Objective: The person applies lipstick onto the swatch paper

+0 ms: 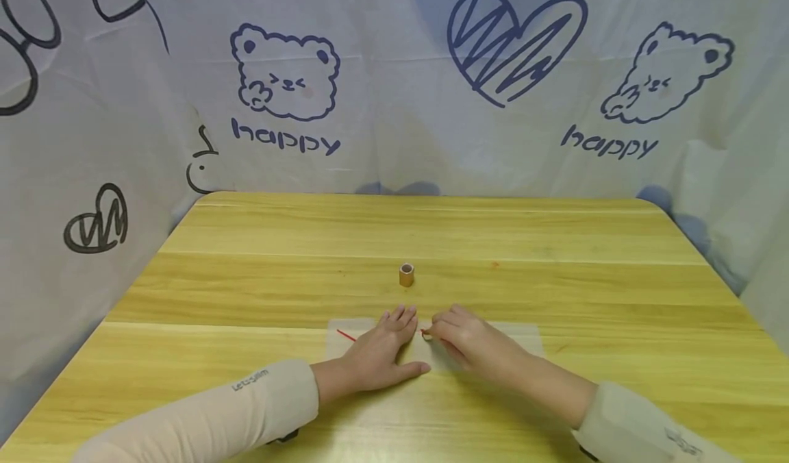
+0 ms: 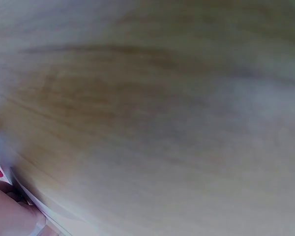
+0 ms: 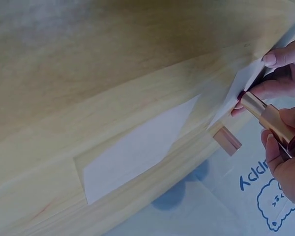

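Gold-coloured in the right-wrist view, the lipstick [image 3: 277,123] is pinched between thumb and fingers of the right hand [image 3: 291,169], its dark red tip close to white paper [image 3: 137,150]; whether it touches, I cannot tell. In the head view, the left hand [image 1: 385,353] lies flat on the paper, fingers straight, beside a red line [image 1: 346,335], while an open-topped cap [image 1: 406,277] stands upright on the wooden table [image 1: 246,274] beyond both hands. Blur fills most of the left-wrist view.
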The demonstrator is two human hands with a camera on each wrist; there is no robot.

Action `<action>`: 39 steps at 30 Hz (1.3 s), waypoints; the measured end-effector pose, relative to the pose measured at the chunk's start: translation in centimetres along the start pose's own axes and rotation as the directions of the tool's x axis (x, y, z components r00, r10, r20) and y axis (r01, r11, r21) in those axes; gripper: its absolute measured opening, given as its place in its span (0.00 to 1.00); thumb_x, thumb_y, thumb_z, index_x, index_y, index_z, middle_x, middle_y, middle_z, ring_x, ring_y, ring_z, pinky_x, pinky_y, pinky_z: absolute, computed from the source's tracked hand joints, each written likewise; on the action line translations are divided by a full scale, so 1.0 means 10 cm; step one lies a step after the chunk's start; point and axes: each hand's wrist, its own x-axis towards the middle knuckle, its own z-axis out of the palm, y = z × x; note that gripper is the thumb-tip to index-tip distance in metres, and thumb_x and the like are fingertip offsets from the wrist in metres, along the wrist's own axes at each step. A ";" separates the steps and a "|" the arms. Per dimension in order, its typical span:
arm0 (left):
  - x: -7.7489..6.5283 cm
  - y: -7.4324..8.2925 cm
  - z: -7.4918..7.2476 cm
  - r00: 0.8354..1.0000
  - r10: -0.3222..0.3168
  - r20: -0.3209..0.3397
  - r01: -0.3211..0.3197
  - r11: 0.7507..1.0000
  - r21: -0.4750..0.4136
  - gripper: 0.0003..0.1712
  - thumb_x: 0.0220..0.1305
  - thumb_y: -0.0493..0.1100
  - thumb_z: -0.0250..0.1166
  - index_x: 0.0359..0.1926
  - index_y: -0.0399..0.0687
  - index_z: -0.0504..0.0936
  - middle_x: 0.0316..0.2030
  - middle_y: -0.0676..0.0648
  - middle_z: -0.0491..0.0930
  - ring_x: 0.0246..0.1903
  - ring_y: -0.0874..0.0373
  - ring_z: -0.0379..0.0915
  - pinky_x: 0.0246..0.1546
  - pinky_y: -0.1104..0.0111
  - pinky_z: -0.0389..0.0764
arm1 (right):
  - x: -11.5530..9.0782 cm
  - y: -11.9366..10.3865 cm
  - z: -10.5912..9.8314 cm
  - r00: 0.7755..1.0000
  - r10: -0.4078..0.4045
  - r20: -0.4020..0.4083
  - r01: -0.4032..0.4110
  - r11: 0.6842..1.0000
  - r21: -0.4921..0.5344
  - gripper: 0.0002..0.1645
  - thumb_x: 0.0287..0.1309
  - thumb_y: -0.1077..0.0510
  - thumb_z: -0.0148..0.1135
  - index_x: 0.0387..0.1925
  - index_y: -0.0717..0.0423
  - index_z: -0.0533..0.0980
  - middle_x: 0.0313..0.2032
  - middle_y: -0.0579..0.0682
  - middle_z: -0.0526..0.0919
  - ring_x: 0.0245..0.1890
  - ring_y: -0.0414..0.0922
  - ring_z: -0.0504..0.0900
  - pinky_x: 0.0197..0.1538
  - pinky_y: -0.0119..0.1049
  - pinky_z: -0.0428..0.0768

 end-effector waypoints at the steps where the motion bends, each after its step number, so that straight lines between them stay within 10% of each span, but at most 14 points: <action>1: 0.00 0.00 0.00 1.000 0.001 -0.001 -0.001 1.000 0.001 0.45 0.62 0.62 0.56 0.67 0.34 0.57 0.70 0.38 0.50 0.71 0.45 0.42 0.71 0.54 0.49 | -0.01 0.00 0.00 1.000 0.002 0.003 -0.002 1.000 0.001 0.09 0.47 0.73 0.63 0.33 0.61 0.79 0.33 0.50 0.83 0.33 0.41 0.77 0.37 0.26 0.79; 39: -0.02 0.01 0.01 1.000 -0.008 -0.008 0.008 1.000 0.003 0.45 0.62 0.62 0.56 0.67 0.34 0.58 0.70 0.38 0.50 0.71 0.45 0.42 0.71 0.55 0.50 | -0.27 -0.11 -0.16 1.000 0.023 0.017 -0.023 0.999 0.036 0.15 0.43 0.75 0.62 0.34 0.57 0.77 0.34 0.46 0.80 0.33 0.37 0.72 0.37 0.23 0.76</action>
